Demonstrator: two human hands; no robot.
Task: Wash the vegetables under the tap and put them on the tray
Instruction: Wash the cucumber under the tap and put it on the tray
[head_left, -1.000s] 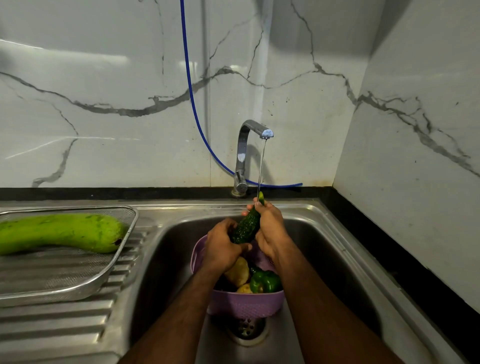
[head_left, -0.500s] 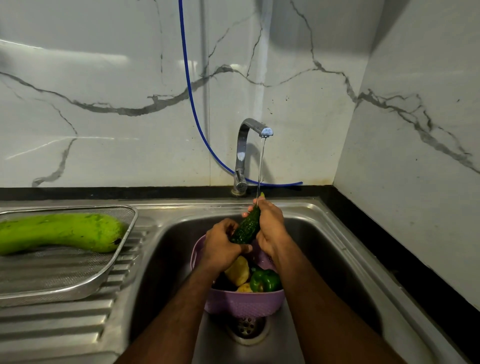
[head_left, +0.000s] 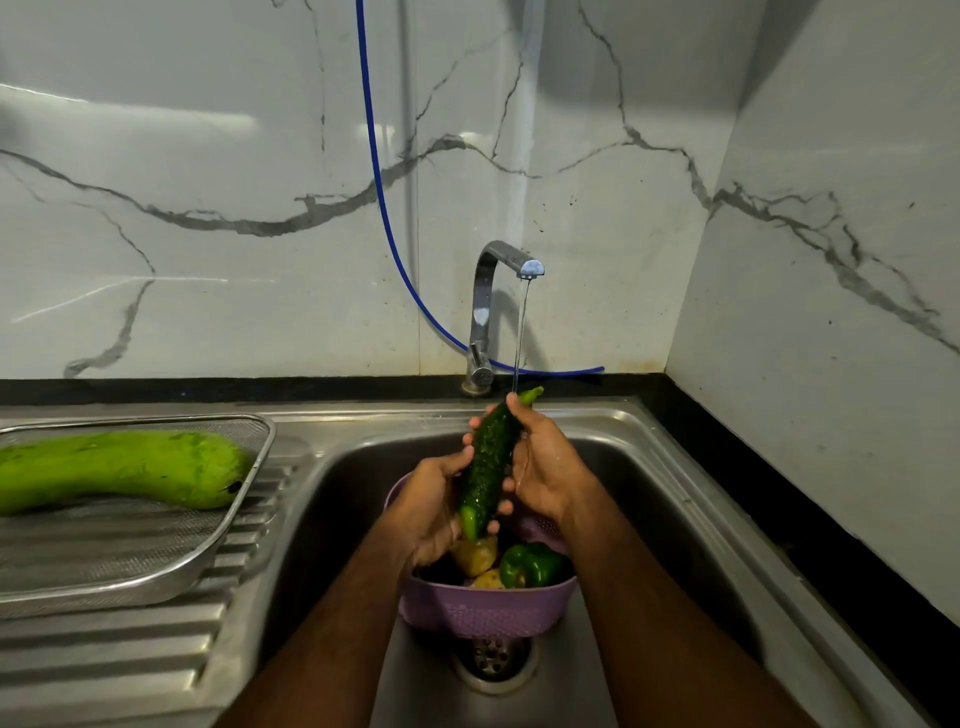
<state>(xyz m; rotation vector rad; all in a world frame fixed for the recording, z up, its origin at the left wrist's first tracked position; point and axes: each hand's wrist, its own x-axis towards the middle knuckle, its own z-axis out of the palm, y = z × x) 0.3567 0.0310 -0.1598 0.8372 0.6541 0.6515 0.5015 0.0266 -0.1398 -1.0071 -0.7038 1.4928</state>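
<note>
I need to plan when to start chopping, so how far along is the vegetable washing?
Done: one long green gourd lies on the mesh tray. In hand: both hands, left and right, hold a cucumber under the running tap. Left: the green pepper and potatoes in the purple colander.

Bare forearms, no sleeves — left hand (head_left: 428, 512) and right hand (head_left: 545, 473) ungloved.

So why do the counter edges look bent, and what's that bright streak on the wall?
Head view: the wide-angle lens bows the steel sink rim and black counter edge; the streak is lamp glare on the glossy marble wall; the chrome tap throws a soft shadow rightward; the bumpy dark-green cucumber stays sharp.
</note>
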